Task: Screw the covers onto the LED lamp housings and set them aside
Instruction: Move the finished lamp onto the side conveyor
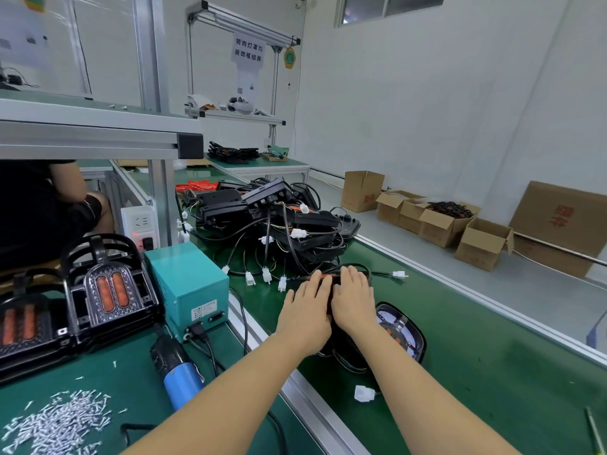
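Note:
My left hand (307,310) and my right hand (353,298) lie side by side with straight fingers on top of a black LED lamp housing (331,300) on the green belt. Most of that housing is hidden under them; a strip of orange lens shows at the fingertips. A second black lamp with a glossy cover (399,330) lies just right of my right wrist. Behind the hands sits a heap of black assembled lamps (272,211) with wires and white connectors. Covers with orange lenses (110,289) are stacked at the left.
A teal power box (189,287) stands left of the belt, with a blue electric screwdriver (179,376) lying in front of it. A pile of silver screws (62,421) lies at bottom left. Open cardboard boxes (443,221) stand on the floor at right. A seated person (49,208) is at left.

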### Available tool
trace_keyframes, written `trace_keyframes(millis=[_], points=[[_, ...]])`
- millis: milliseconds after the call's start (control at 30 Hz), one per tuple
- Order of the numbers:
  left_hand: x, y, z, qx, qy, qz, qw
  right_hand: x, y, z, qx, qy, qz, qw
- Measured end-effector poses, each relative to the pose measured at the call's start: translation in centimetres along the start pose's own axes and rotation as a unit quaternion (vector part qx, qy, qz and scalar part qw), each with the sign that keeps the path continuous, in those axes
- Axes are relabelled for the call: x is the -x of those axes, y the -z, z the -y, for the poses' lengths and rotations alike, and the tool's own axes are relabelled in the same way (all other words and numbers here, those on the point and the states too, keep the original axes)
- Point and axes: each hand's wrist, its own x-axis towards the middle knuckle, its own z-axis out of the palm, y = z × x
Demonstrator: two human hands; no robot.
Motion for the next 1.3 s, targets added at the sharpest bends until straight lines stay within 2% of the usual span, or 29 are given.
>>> trace_keyframes(millis=[200,467,867,1300], points=[[0.7,0.4,-0.2,0.015,0.031,0.029,0.999,0.4,0.6,0.5,0.033,-0.013,0.012,0.999],[2.4,1.7,1.3,0.032,0.100,0.031,0.994,1.7,1.8,2.2,-0.001,-0.025,-0.009,1.000],[9.3,4.7,6.4,-0.059,0.165,-0.019,0.984,6.9,0.7,9.2,-0.003,0.071,0.037,0.997],[20.7,7.7,13.8,-0.060,0.280,-0.063,0.956,14.6,-3.1,18.8,-0.010,0.196,0.101,0.975]])
